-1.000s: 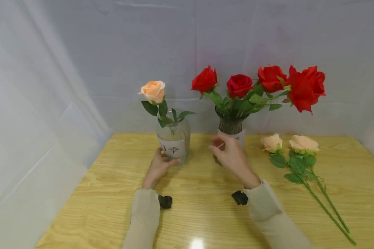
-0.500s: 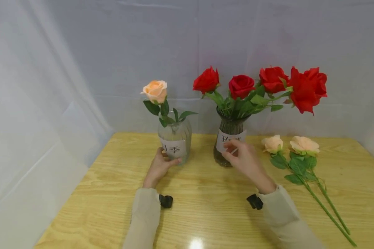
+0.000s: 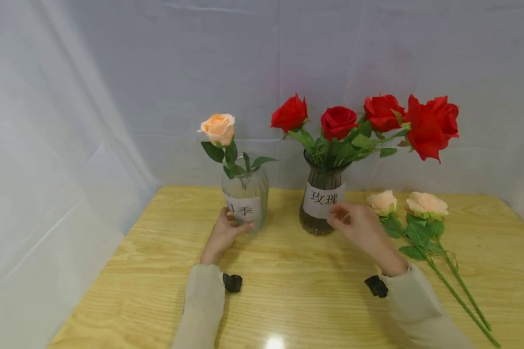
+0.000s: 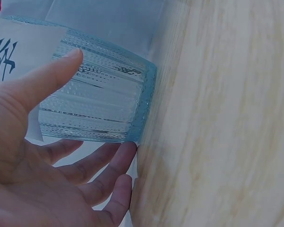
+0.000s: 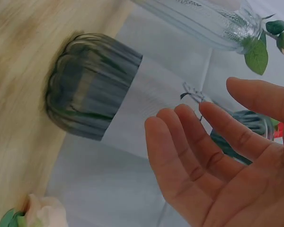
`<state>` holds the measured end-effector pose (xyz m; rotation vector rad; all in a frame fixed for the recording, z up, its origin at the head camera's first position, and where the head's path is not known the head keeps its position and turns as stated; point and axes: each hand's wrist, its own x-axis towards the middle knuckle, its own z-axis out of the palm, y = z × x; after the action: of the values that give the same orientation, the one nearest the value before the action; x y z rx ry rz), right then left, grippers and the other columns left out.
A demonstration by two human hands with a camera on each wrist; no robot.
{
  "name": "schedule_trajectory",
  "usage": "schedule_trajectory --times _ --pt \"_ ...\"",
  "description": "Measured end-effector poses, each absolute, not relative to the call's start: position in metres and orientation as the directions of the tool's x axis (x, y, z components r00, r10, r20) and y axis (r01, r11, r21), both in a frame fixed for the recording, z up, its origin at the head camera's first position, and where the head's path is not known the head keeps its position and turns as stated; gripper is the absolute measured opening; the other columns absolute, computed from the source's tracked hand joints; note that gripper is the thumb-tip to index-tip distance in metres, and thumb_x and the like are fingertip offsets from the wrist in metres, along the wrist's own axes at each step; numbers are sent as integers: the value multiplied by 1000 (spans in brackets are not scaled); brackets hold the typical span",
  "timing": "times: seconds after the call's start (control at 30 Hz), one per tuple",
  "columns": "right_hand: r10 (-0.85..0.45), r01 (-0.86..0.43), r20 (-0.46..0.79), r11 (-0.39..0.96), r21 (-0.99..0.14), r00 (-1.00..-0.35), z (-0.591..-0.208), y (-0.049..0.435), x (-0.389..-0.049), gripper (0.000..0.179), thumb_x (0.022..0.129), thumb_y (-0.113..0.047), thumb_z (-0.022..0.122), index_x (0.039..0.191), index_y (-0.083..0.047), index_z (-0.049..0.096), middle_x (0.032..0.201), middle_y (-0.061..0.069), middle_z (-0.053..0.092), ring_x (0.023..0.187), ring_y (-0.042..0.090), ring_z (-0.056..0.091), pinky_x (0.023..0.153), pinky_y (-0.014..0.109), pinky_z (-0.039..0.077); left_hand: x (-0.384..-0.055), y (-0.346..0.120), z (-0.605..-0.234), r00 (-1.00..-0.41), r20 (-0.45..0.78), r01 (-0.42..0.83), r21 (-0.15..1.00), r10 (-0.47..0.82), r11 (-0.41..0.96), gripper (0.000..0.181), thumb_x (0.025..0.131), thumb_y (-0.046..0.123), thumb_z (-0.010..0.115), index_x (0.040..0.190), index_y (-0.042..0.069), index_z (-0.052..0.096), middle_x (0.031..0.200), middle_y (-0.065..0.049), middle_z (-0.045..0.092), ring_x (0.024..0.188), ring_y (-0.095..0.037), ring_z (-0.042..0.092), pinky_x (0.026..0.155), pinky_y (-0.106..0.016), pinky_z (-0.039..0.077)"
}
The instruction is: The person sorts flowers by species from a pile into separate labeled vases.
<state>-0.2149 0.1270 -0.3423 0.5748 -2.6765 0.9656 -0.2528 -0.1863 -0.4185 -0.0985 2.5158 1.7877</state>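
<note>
A clear glass vase [image 3: 264, 194] with a paper label holds one peach rose [image 3: 218, 129]. My left hand [image 3: 222, 235] holds its lower left side, thumb in front and fingers at the side; in the left wrist view, fingertips [image 4: 128, 150] meet the glass near its base. To the right stands a dark ribbed vase [image 3: 316, 225] with a label reading 玫瑰 and several red roses [image 3: 338, 122]. My right hand [image 3: 367, 232] is in front of its right side, holding nothing. Its fingers are loosely bent in the right wrist view; whether they touch the label cannot be told.
Two peach roses [image 3: 427, 204] with long green stems lie on the wooden table [image 3: 288, 286] at the right. A pale sheet [image 3: 227, 58] hangs behind the table and at the left. Both vases stand near the table's back edge.
My right hand has moved rightward across the front of the dark vase, uncovering its label. My left hand and the clear vase have stayed in place.
</note>
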Motion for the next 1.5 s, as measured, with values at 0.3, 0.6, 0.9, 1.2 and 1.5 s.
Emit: schedule_trajectory --times 0.3,0.6,0.9,1.2,1.5 --pt "-282 -402 293 736 -544 -914 -347 148 -213 14 92 -6 71 102 4 71 92 14 71 78 29 67 69 47 56 -254 -186 -419 -997 -80 -81 945 -16 317 83 90 15 76 152 -6 25 146 -33 41 128 -46 49 102 -54 46" --pt "-266 -342 216 771 -538 -939 -351 176 -212 20 95 -8 70 109 7 69 93 17 70 77 31 67 65 47 55 -253 -186 -418 -997 -81 -82 943 -15 323 82 90 15 76 151 -6 25 146 -33 41 128 -46 49 102 -54 46" --pt "-254 -347 249 800 -489 -935 -358 198 -212 18 93 -8 73 104 7 70 90 16 71 74 31 67 64 48 53 -252 -186 -417 -996 -85 -86 937 -18 340 84 91 18 76 152 -6 24 146 -32 41 129 -46 48 102 -54 46" --pt "-221 -263 142 835 -484 -965 -360 226 -207 23 98 -16 68 107 6 69 97 20 70 71 24 65 61 42 53 -251 -186 -414 -996 -84 -83 937 -13 340 84 91 17 76 153 -6 23 146 -33 39 129 -47 47 103 -55 45" --pt "-191 -207 82 856 -473 -978 -362 247 -202 33 100 -19 66 115 11 65 103 25 69 87 39 67 70 53 54 -251 -186 -417 -996 -86 -86 939 -14 332 85 91 16 76 153 -5 23 147 -33 39 130 -47 48 103 -55 45"
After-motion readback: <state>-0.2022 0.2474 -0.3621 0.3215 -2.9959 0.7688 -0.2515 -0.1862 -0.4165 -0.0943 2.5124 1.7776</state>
